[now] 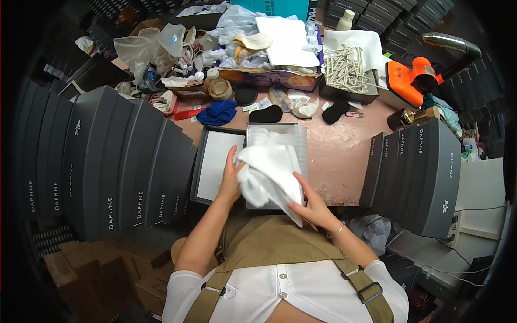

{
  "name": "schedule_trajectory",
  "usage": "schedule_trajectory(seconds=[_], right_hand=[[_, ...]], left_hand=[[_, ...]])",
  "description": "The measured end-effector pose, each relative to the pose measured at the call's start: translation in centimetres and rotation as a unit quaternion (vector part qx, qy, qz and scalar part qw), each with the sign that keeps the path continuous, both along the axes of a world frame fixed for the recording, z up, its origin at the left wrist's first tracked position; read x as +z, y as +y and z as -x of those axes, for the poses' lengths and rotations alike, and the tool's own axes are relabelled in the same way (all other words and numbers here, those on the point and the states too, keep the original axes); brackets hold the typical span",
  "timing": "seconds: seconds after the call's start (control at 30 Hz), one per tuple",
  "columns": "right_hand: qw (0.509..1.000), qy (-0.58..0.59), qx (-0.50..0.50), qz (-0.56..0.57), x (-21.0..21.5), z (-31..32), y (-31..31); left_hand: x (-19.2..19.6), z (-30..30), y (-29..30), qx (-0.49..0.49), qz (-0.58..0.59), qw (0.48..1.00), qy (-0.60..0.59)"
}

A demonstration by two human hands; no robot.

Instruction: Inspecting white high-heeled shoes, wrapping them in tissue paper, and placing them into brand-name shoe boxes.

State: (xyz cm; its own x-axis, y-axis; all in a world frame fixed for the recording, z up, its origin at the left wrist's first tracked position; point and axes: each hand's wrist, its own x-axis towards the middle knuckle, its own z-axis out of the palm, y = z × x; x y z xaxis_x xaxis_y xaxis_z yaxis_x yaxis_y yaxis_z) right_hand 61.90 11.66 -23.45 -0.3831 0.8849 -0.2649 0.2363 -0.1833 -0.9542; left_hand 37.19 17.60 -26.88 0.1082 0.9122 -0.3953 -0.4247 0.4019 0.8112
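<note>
My left hand (231, 182) grips the left side of a white tissue-paper bundle (267, 168). My right hand (314, 208) pinches the paper's lower right edge between thumb and fingers. The bundle is slightly blurred and hangs over an open shoe box (302, 141); whether anything is wrapped inside cannot be seen. White paper lines that box, and the bundle hides much of its inside. Directly to its left lies a dark grey box lid (211, 164), its white inner face up, next to my left hand.
Dark grey shoe boxes (102, 161) stand stacked at left, more boxes (414, 167) at right. Behind are a box of crumpled plastic (301, 78), a tray of white sticks (347, 67), an orange tool (404, 81), a blue cloth (218, 113) and a black pad (265, 114).
</note>
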Motion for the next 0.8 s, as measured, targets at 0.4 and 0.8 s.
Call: schedule_trajectory(seconds=[0.4, 0.8], right_hand=[[0.967, -0.247, -0.066, 0.001, -6.5, -2.7, 4.8], [0.963, -0.083, 0.009, -0.256, -5.0, -0.6, 2.6]], left_hand=[[-16.0, -7.8, 1.5, -0.142, 0.116, 0.941, 0.284], [-9.9, 5.1, -4.7, 0.033, -0.106, 0.82, 0.561]])
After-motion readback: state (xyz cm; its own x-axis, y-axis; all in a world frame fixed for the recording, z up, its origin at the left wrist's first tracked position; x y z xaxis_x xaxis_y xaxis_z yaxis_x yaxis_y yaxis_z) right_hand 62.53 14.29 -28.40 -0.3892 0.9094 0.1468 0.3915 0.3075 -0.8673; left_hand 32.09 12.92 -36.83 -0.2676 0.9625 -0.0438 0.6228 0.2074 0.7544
